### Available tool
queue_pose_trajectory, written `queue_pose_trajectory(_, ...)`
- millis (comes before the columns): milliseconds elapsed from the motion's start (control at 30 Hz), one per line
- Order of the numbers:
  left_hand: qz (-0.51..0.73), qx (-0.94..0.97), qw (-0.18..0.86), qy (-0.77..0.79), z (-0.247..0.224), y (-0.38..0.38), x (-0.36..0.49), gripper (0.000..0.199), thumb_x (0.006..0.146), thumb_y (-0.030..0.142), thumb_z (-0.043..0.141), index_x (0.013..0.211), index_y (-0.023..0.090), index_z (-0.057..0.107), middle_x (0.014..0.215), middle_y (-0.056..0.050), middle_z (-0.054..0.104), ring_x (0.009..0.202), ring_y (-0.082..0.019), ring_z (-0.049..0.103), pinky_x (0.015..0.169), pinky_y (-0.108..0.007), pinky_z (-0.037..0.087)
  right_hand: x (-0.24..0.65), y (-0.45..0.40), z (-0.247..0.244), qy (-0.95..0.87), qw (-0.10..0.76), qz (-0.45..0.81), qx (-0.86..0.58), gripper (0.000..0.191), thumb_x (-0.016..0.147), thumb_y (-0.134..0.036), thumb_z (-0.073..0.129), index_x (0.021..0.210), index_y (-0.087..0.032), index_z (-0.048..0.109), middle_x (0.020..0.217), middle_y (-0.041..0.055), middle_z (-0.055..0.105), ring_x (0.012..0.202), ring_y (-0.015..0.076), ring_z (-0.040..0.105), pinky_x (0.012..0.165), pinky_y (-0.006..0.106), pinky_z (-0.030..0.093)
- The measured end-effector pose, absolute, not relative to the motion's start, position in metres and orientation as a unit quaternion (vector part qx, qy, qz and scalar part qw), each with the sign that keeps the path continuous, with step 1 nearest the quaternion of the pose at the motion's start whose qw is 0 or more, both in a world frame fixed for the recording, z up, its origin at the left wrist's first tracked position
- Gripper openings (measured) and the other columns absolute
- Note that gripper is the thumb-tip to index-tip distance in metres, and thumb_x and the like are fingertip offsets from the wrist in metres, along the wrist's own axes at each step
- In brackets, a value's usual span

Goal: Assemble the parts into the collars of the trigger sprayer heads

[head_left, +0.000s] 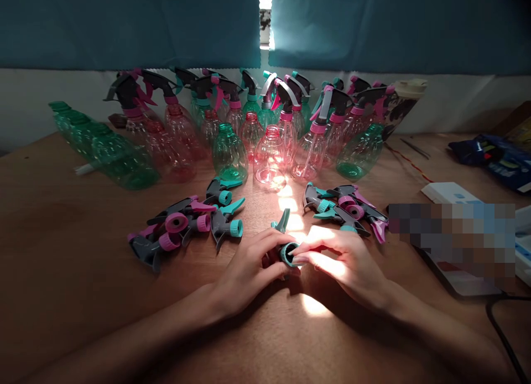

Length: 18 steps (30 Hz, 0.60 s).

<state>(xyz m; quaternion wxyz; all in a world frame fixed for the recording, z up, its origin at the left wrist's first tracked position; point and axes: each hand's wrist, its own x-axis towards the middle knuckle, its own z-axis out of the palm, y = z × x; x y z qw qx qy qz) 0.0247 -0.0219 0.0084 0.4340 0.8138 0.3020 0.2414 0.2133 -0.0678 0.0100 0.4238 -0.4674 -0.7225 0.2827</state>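
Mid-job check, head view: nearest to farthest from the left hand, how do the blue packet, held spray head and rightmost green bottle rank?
1. Held spray head: in the left hand.
2. Rightmost green bottle: ahead, to the right.
3. Blue packet: far right.

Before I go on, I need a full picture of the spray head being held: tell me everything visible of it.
The spray head looks plastic, with a teal trigger pointing away from the person and a round teal collar whose dark opening faces the camera. The left hand grips it, hiding most of the body. Fingertips of the right hand are at the opening; what they hold is unclear. It is at the wooden table, in front of the person.
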Motion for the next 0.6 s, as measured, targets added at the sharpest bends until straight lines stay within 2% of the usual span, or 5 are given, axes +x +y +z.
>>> queue_pose_trajectory(200, 0.246, 0.815, 0.453, 0.263, 0.0074, -0.0239, 0.0254, 0.019, 0.084, 0.014, 0.062, 0.103, 0.018, 0.064, 0.098, -0.001, 0.064, 0.089, -0.014, 0.057, 0.076, -0.022, 0.042, 0.2113, -0.0692, 0.0027, -0.722, 0.412, 0.258, -0.493, 0.016, 0.084, -0.025, 0.061, 0.075, -0.024, 0.075, 0.080, 0.0038, 0.062, 0.071, 0.0165, 0.057, 0.056, 0.026, 0.049)
queue_pose_trajectory(333, 0.240, 0.811, 0.455, 0.279, 0.0084, -0.0236, 0.0257, 0.017, 0.082, 0.015, 0.064, 0.098, 0.017, 0.065, 0.094, -0.002, 0.064, 0.086, -0.016, 0.057, 0.074, -0.023, 0.043, 0.2117, -0.0677, 0.0000, -0.754, 0.427, 0.174, -0.468, 0.021, 0.089, -0.029, 0.056, 0.084, -0.025, 0.076, 0.076, 0.0046, 0.054, 0.071, 0.0173, 0.054, 0.059, 0.029, 0.050)
queue_pose_trajectory(467, 0.229, 0.807, 0.462, 0.289, 0.0093, -0.0230, 0.0256, 0.018, 0.082, 0.016, 0.064, 0.100, 0.018, 0.065, 0.094, -0.003, 0.065, 0.085, -0.017, 0.057, 0.075, -0.026, 0.045, 0.2137, -0.0657, 0.0003, -0.772, 0.434, 0.126, -0.446, 0.024, 0.092, -0.024, 0.050, 0.097, -0.024, 0.074, 0.076, 0.0043, 0.054, 0.068, 0.0159, 0.053, 0.057, 0.029, 0.050)
queue_pose_trajectory(600, 0.230, 0.800, 0.473, 0.288, 0.0100, -0.0233, 0.0253, 0.023, 0.081, 0.020, 0.067, 0.104, 0.019, 0.066, 0.096, -0.003, 0.066, 0.084, -0.016, 0.058, 0.073, -0.024, 0.045, 0.2170, -0.0647, 0.0037, -0.760, 0.463, 0.119, -0.441, 0.024, 0.089, -0.016, 0.053, 0.104, -0.022, 0.070, 0.075, 0.0034, 0.055, 0.064, 0.0146, 0.055, 0.054, 0.027, 0.049)
